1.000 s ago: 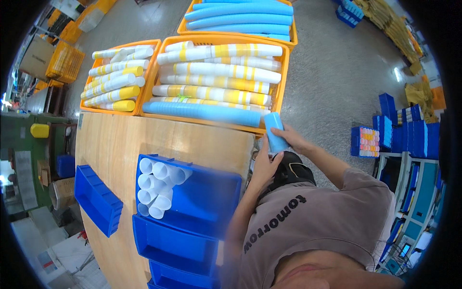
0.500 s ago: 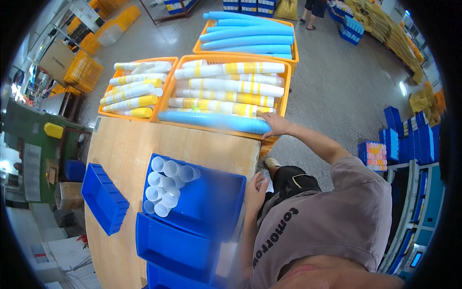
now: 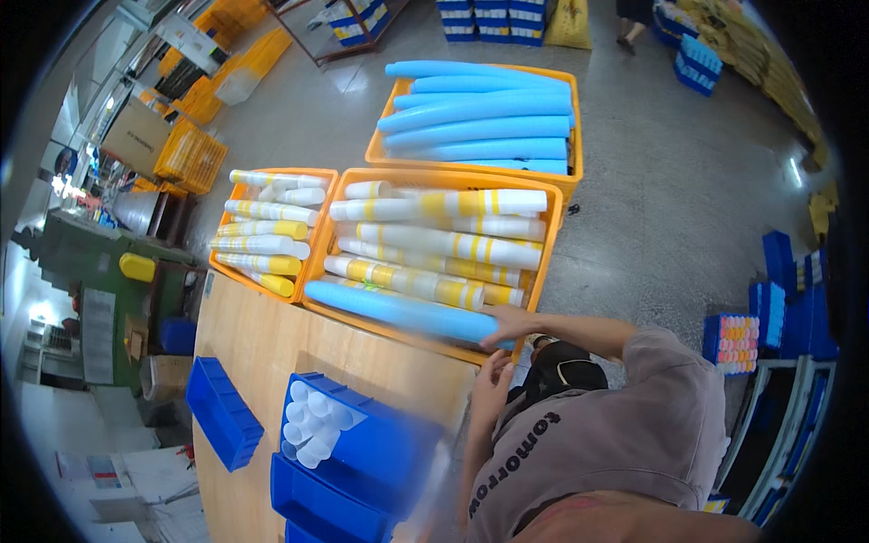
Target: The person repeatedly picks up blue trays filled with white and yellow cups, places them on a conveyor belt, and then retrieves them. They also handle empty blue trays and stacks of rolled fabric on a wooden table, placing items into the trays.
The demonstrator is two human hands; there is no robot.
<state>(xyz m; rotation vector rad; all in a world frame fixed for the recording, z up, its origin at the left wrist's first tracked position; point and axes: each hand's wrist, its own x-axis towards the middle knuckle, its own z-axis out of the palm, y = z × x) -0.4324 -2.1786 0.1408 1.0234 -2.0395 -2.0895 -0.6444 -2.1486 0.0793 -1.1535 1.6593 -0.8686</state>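
A long blue stack of nested cups point(image 3: 398, 310) lies along the near side of a large orange crate point(image 3: 545, 271), on top of white-and-yellow cup stacks point(image 3: 412, 240). My right hand point(image 3: 509, 326) is closed around the right end of the blue stack, thumb and fingers on either side. Just below it, by the crate's near right corner, my left hand point(image 3: 491, 378) is held with its fingers loosely bent and apart, nothing visible in them. Translucent white cups point(image 3: 312, 421) stand grouped in a blue bin point(image 3: 380, 452) on the wooden table point(image 3: 272, 339).
A smaller orange crate point(image 3: 294, 172) of similar stacks adjoins on the left. Behind, another orange crate point(image 3: 577, 176) holds several blue stacks point(image 3: 480, 113). One blue bin point(image 3: 222, 412) sits at the table's left, and another point(image 3: 326, 498) is nearer me. A person point(image 3: 631, 23) is in the far background.
The view has shifted, so the crates and table appear lower. My left hand has come up close to my right hand, which stays on the blue stack's end. The blue stack looks more tilted.
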